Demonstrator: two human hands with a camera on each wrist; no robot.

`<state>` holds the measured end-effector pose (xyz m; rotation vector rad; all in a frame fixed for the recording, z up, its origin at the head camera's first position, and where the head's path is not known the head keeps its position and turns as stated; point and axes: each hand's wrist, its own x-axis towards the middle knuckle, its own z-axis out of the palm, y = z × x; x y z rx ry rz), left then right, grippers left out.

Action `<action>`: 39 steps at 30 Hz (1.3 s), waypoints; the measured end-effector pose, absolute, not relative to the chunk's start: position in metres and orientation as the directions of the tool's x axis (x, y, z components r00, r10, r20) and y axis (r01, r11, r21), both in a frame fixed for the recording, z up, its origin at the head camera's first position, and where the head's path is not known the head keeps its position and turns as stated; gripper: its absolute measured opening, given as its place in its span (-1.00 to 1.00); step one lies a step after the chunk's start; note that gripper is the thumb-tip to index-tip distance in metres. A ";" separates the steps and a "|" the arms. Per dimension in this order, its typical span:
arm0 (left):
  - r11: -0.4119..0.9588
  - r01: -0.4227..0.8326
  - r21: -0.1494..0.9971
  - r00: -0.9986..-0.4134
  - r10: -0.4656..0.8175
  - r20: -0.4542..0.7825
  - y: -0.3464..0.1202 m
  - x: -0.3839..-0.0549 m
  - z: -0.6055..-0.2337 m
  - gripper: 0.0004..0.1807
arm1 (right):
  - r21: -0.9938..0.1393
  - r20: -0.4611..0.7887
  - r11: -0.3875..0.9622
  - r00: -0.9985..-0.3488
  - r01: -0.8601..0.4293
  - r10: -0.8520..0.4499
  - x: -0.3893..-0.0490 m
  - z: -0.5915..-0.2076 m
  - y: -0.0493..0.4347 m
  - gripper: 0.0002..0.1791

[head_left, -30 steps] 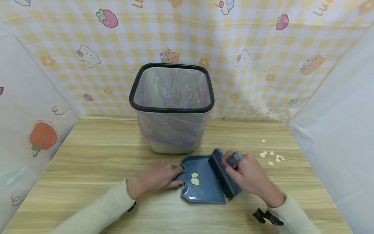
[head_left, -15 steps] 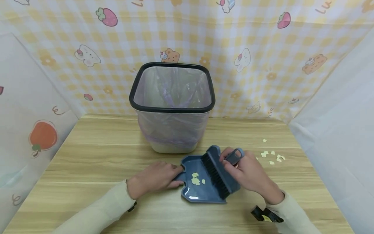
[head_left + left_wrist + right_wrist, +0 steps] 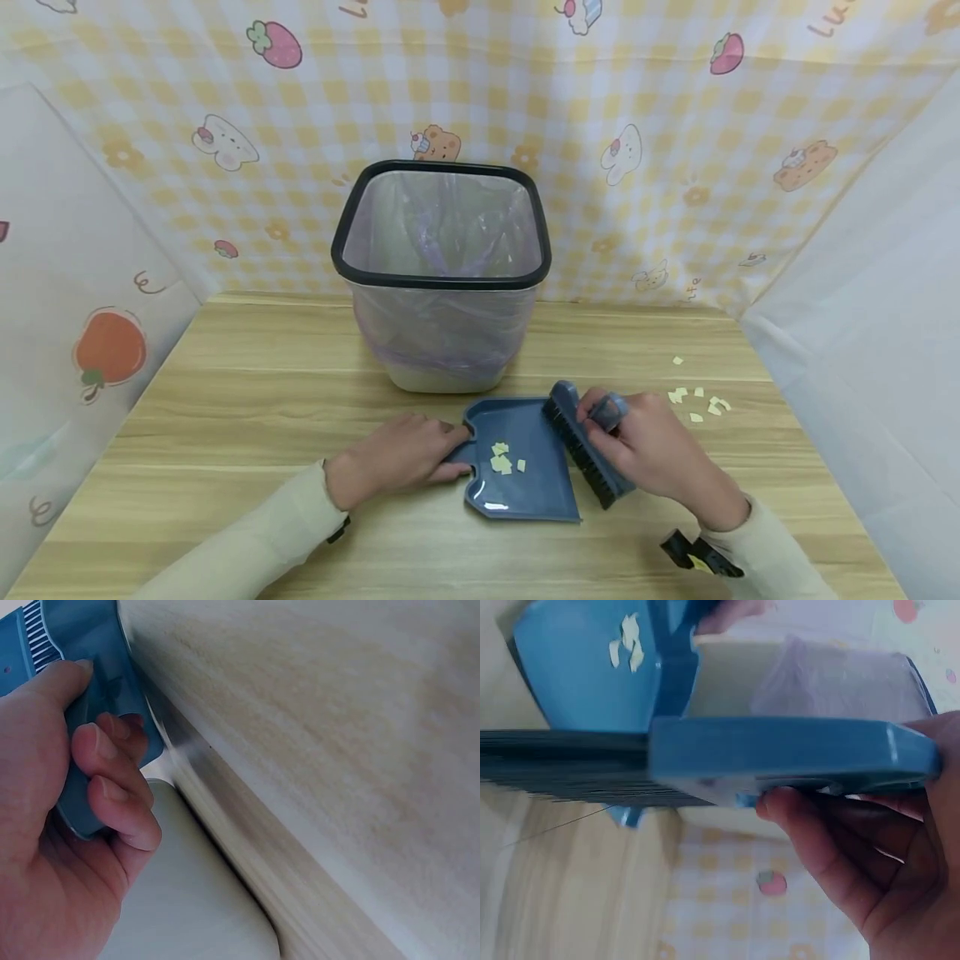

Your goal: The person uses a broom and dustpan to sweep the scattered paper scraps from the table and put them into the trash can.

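Observation:
A blue dustpan (image 3: pixel 525 492) lies flat on the table, its mouth facing right. My left hand (image 3: pixel 405 452) grips its handle; in the left wrist view the fingers (image 3: pixel 112 757) curl round the handle, with the thumb along the top. Pale yellow paper scraps (image 3: pixel 501 462) lie in the pan near the handle end. My right hand (image 3: pixel 637 442) holds a blue hand brush (image 3: pixel 592 442) by its looped handle. The brush stands at the pan's mouth, its dark bristles (image 3: pixel 570 765) toward the pan.
Several more paper scraps (image 3: pixel 697 404) lie on the table (image 3: pixel 247 392) to the right of the right hand. Behind the dustpan stands a bin (image 3: pixel 442 333) with a black rim and a clear purplish liner. A patterned cloth (image 3: pixel 660 100) hangs behind.
The brush first moved left over the pan, then back right to its mouth. One more scrap came into view in the pan as the brush moved in. The left hand and dustpan stayed put.

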<state>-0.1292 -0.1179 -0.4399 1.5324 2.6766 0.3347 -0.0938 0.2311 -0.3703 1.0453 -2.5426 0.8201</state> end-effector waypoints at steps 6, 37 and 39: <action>0.495 0.843 0.212 -0.516 0.855 0.055 -0.118 -0.129 -0.438 -0.66 | -0.432 0.347 0.538 -0.684 -0.724 -0.642 -0.093 -0.370 0.208 -0.81; 0.510 0.843 0.171 -0.512 0.858 -0.032 -0.117 -0.128 -0.431 -0.59 | -0.319 0.466 0.718 -0.762 -0.619 -0.449 -0.099 -0.362 0.253 -0.85; 0.504 0.845 0.178 -0.506 0.862 -0.036 -0.118 -0.127 -0.429 -0.59 | -0.319 0.467 0.730 -0.770 -0.604 -0.434 -0.100 -0.365 0.255 -0.84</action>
